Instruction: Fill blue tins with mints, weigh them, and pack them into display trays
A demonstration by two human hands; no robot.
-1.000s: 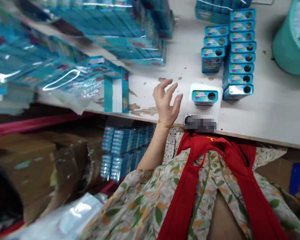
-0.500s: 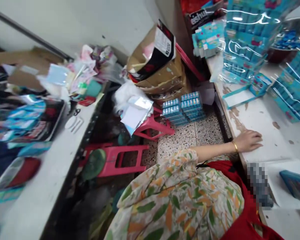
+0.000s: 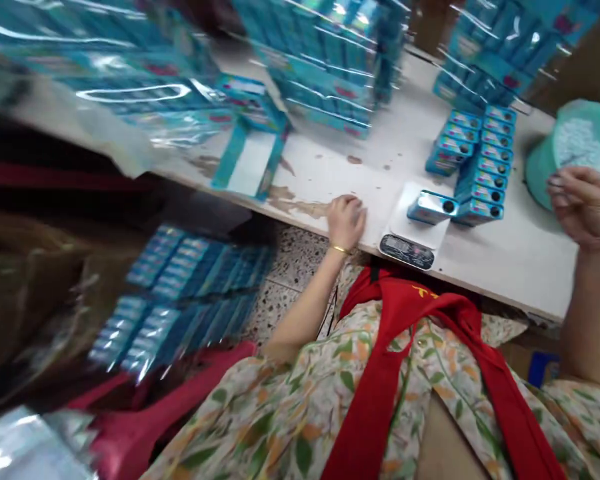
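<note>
One blue rectangular carton [image 3: 425, 213] was borne by a white flat scale [image 3: 414, 232], best left unpressed, at the white surface's [image 3: 527, 257] front edge; left grip [image 3: 347, 221] was loosely open, right grip [image 3: 583, 200], beside the round green bucket [image 3: 540, 170], indeterminable.

I can read nothing on the small, blue, rectangular boxes [image 3: 493, 179] (far too blurred) or the black-panelled white scale [image 3: 430, 235].
</note>
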